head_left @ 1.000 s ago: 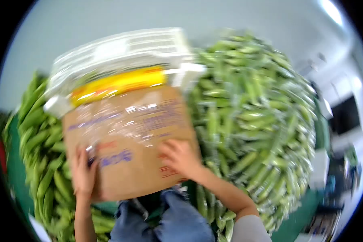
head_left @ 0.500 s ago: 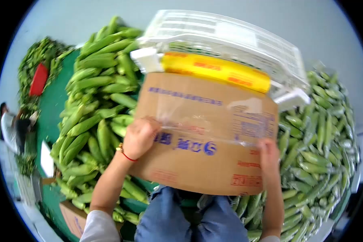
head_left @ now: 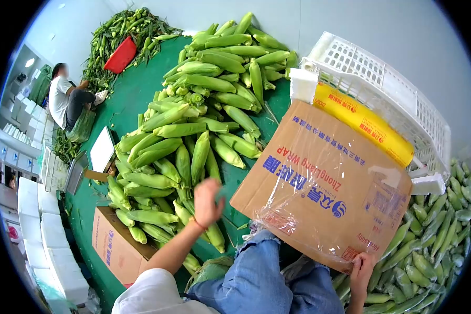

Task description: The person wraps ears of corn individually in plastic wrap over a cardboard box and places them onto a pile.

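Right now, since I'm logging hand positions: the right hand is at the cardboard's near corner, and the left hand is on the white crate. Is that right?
Not quite: the head view shows the left hand over the corn pile left of the cardboard, not on the white crate. The right hand is at the cardboard's near corner, as you say.

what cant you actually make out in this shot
All in the head view:
- Left hand: motion blur hides whether it touches the unwrapped corn.
- Space beneath the cardboard: covered by the cardboard itself.
- Crate: its lower part is hidden behind the yellow roll.
- Wrapped corn pile: partly under the cardboard, cut off by the dark lens edge.
- Seated person: too small to see anything held.
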The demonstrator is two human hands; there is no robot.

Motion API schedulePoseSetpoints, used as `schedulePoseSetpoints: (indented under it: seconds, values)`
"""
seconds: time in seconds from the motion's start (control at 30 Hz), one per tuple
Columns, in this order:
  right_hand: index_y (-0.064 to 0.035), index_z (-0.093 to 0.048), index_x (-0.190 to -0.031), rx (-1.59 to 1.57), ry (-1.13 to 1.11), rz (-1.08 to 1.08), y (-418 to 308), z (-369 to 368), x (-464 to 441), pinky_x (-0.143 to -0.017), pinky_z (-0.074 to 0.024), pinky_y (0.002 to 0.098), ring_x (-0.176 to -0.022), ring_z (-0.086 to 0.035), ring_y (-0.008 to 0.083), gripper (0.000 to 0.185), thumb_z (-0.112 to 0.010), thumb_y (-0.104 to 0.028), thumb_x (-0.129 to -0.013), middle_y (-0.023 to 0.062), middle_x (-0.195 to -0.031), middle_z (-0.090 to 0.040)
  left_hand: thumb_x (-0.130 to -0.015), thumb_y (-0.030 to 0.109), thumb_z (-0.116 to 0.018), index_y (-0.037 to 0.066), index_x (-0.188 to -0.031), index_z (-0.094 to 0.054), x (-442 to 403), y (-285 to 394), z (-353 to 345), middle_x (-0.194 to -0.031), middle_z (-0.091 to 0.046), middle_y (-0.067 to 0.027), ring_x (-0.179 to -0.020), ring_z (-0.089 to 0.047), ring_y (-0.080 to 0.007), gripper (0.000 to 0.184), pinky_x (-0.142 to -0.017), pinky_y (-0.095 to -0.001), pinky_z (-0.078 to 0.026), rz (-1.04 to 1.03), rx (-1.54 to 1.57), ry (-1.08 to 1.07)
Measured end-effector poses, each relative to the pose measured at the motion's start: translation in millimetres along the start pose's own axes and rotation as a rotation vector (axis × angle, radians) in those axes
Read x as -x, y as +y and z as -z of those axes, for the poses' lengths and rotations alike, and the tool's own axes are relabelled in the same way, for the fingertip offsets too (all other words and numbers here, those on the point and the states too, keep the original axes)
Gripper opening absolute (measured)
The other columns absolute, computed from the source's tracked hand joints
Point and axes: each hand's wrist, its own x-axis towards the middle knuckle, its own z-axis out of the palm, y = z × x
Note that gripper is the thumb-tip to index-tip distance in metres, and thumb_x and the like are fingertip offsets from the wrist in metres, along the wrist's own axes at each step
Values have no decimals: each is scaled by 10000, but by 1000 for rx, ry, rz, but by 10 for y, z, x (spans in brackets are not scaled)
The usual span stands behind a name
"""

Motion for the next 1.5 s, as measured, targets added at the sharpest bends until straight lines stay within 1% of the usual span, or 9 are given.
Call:
schedulePoseSetpoints:
  seconds: [0.27, 0.53, 0.67, 0.8, 0.97, 1.07, 1.2, 1.33, 1.5]
  values:
    - [-15, -548, -896, -17, 5, -71, -105, 40, -14, -799, -407, 402, -866, -512, 330, 32, -550, -41, -877, 150, -876, -548, -768, 454, -705, 22, -1378, -381, -488, -1579, -773, -1271, -559, -210, -1294, -418, -351, 815, -1157, -509, -174, 559, -639, -488]
    - [-38, -610, -868, 23, 61, -92, -296, 110, -40, -736, -439, 389, -800, -542, 308, 23, -592, -37, -854, 111, -810, -623, -895, 207, -640, 38, -1331, -422, -581, -955, 35, -1140, -579, -115, -1048, -552, -204, 516, -908, -337, -453, 942, 754, -17]
    - [-53, -625, -896, 130, 47, -82, -311, 90, -55, -722, -449, 414, -792, -562, 319, 46, -601, -82, -869, 116, -833, -637, -837, 176, -708, 23, -1358, -414, -846, 203, 607, -1183, -590, -130, -1055, -589, -216, 618, -895, -349, -479, 373, 990, -149]
    - [-39, -610, -927, 178, 12, -190, -421, 57, -90, -727, -459, 431, -780, -582, 351, 89, -569, -114, -903, 163, -842, -634, -705, 236, -779, 163, -1274, -591, -1312, 1396, 550, -1217, -605, -120, -1018, -620, -266, 604, -866, -365, -506, -605, 372, -375]
    - [-9, -564, -954, -312, -126, -461, -567, 375, -109, -737, -513, 328, -849, -670, 227, 91, -532, -92, -936, 97, -909, -688, -699, 215, -751, 245, -1285, -583, -1462, 2173, -134, -1161, -624, -101, -991, -638, -290, 610, -800, -374, -547, -872, 414, -460]
    - [-36, -541, -1123, -943, 198, -216, -497, 402, -226, -872, -479, 360, -1009, -624, 188, 203, -570, -121, -941, 126, -1018, -672, -732, 214, -722, 236, -1294, -578, -1584, 2211, -170, -1147, -625, -99, -1016, -631, -292, 580, -818, -371, -544, -745, 445, -735]
    - [-35, -530, -1194, 189, 172, 263, -597, -168, -942, -924, -447, 414, -1098, -559, 300, 392, -655, -202, -863, 137, -1143, -616, -747, 236, -720, 195, -1291, -576, -1550, 2222, -244, -1193, -617, -88, -1121, -584, -284, 565, -835, -397, -538, -726, 394, -593]
    - [-60, -599, -1089, 228, 246, 237, -524, -238, -1211, -817, -474, 410, -964, -581, 310, 365, -671, -298, -822, 101, -1053, -630, -746, 160, -737, 131, -1160, -642, -944, 2122, 178, -1231, -594, -141, -1037, -620, -272, 426, -808, -420, -538, -418, 266, -212]
    - [-77, -648, -943, 215, 338, 316, -516, -284, -1279, -676, -498, 381, -826, -598, 257, 280, -689, -306, -786, 55, -924, -626, -872, 52, -621, 17, -890, -653, -1185, 1252, 33, -813, -673, -120, -728, -672, -195, 51, -640, -306, -525, 46, 737, -422]
